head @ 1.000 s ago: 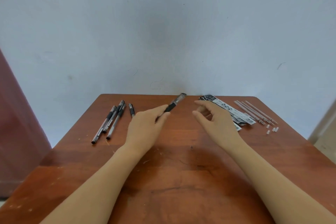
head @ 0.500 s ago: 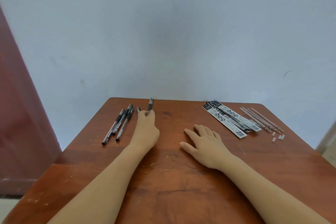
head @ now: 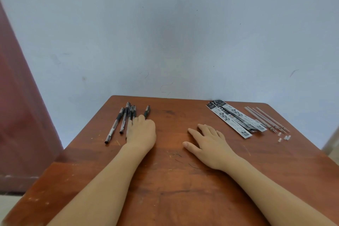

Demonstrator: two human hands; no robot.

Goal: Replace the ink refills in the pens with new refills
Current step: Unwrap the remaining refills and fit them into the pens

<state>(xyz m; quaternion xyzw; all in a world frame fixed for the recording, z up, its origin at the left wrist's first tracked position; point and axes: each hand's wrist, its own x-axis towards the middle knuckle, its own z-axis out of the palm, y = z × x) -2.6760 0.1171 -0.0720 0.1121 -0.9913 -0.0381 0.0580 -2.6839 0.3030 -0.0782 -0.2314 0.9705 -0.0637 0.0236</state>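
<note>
Table (head: 165,189) is reddish-brown wood grain with pale scratches. Pens (head: 117,121) by the left hand (head: 142,130) have black grips and silvery-clear barrels. Past the right hand (head: 209,141): black-and-white printed packets (head: 233,117), see-through grey refills (head: 266,119), tiny white caps (head: 286,137). Wall (head: 165,33) is pale blue-grey.

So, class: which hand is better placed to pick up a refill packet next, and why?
Probably the right. The right hand lies open nearer the refill packets; the left hand sits at the pens, across the table.
</note>
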